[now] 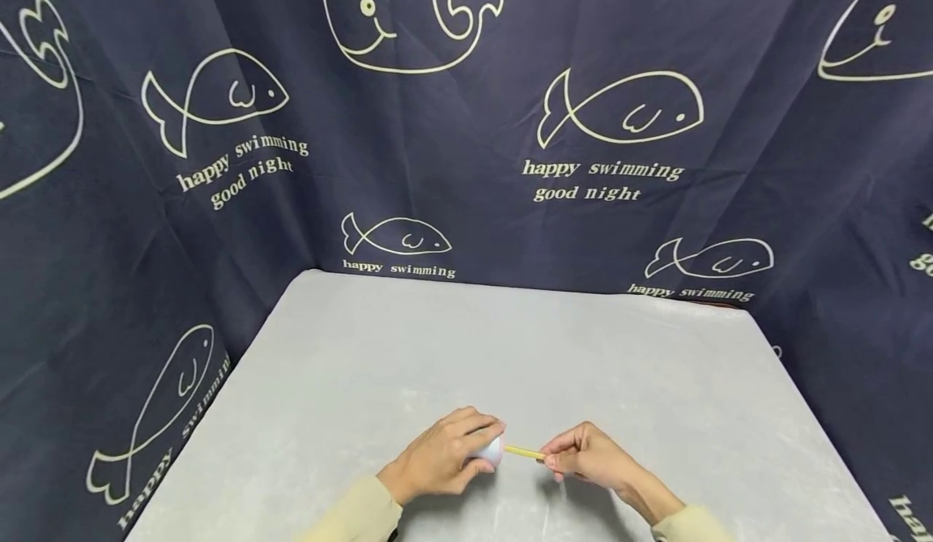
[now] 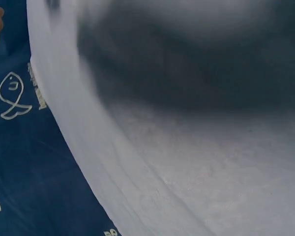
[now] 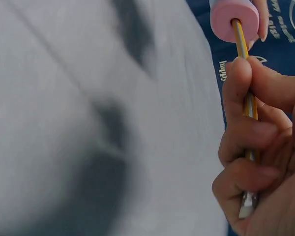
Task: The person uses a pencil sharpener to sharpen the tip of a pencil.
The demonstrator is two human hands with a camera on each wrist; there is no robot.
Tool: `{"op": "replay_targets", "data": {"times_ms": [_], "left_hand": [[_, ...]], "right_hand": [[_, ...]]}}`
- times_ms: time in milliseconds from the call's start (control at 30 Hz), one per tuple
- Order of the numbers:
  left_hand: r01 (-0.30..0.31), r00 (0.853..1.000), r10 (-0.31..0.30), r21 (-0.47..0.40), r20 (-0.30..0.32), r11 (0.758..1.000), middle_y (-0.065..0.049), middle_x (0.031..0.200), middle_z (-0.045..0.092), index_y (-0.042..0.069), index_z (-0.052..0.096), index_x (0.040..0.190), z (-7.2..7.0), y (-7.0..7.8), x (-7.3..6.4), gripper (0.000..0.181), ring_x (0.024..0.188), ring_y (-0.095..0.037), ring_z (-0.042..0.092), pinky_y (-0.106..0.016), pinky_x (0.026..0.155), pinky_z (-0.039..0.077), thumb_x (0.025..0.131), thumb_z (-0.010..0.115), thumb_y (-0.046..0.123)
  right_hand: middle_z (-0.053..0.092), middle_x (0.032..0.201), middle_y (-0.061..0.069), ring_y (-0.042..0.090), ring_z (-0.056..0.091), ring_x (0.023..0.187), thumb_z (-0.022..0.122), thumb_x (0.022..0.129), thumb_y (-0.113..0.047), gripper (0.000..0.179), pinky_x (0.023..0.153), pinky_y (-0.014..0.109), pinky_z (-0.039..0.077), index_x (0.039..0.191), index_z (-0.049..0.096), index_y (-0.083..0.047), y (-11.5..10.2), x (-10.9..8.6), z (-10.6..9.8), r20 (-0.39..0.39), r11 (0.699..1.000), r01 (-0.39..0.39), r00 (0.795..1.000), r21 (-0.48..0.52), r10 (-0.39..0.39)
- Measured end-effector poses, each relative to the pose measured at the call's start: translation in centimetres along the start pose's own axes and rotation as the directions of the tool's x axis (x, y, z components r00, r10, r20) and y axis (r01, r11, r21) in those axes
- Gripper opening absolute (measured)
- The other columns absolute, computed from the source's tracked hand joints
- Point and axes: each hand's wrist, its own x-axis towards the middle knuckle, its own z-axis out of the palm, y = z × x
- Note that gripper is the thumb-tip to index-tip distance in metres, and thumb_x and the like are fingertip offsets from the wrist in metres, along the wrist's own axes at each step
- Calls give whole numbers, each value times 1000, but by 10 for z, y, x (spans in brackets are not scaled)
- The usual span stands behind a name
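My left hand (image 1: 443,454) grips a small light-blue pencil sharpener (image 1: 492,450) from above and the side, just over the table's near half. The sharpener's round pink end (image 3: 221,23) faces my right hand in the right wrist view. Into the hole of that end goes a yellow striped pencil (image 1: 521,451); its tip is hidden inside. Thumb and forefinger of my right hand (image 1: 596,459) pinch the pencil, while the other fingers curl round its rear part. A metallic ferrule (image 3: 250,197) shows near the pencil's back end. In the left wrist view, only a sliver of pale blue shows at the edge.
A table with a light grey cover (image 1: 510,347) lies beneath both hands. Dark blue curtains (image 1: 481,121) printed with fish, whales and lettering hang behind it and on both sides. Shadows of the hands fall on the cover.
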Motion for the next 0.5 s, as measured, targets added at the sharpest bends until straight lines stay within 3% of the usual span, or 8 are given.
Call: {"op": "replay_targets", "data": {"times_ms": [100,167,200,267,367,400,433,500], "left_hand": [[65,998,-65,12,12,998,-9,113,66,-2,62,120,-2,-2,-1,46,98,-15,63,-23,87,50,84,72,25],[146,989,-145,-48,36,988,-11,114,66,-3,62,120,-7,-4,0,45,101,-17,64,-25,87,51,85,70,23],[194,980,-190,-83,56,977,-11,115,66,-3,62,121,-9,-5,1,44,102,-18,64,-26,87,52,86,69,23],[304,950,-285,-172,129,937,-11,114,67,-3,61,123,-17,-8,5,43,96,-16,64,-25,82,52,88,67,21],[456,882,-389,-271,267,848,-9,111,69,-1,62,123,-29,-14,15,39,90,-11,63,-24,80,51,90,64,19],[498,858,-410,-299,311,814,-8,109,69,1,62,123,-32,-16,19,37,89,-9,62,-24,80,51,91,63,18],[532,836,-423,-329,349,780,-7,107,70,1,63,122,-36,-18,23,35,87,-8,61,-24,79,50,91,62,17],[568,814,-430,-379,391,730,-8,106,71,2,65,119,-41,-21,29,31,93,-11,64,-27,85,51,93,60,18]], "right_hand": [[68,71,1,-1,50,56,67,87,-14,23,48,17,39,97,69,6,0,0,6,-120,968,116,982,-222,-145],[69,75,0,-3,51,59,71,84,-15,15,49,17,39,95,72,-5,-1,1,12,-208,891,177,936,-418,-284],[70,75,-2,-4,49,58,73,81,-16,15,48,17,38,95,72,-10,0,1,15,-238,825,201,898,-528,-371],[71,79,-7,-5,51,60,78,74,-14,20,50,17,39,94,73,-15,2,3,19,-249,651,244,784,-719,-569],[72,81,-6,0,57,60,76,78,-17,17,51,16,42,95,74,-14,7,6,21,-195,407,275,567,-871,-800],[72,81,-6,2,58,60,72,82,-19,14,53,15,42,95,74,-14,8,8,21,-169,338,275,495,-900,-852],[72,81,-5,4,58,61,68,87,-22,13,54,15,42,94,74,-13,8,9,20,-147,286,272,437,-919,-887],[71,79,-4,7,57,59,57,96,-24,23,52,16,40,92,74,-11,5,12,18,-102,198,265,338,-944,-935]]}}
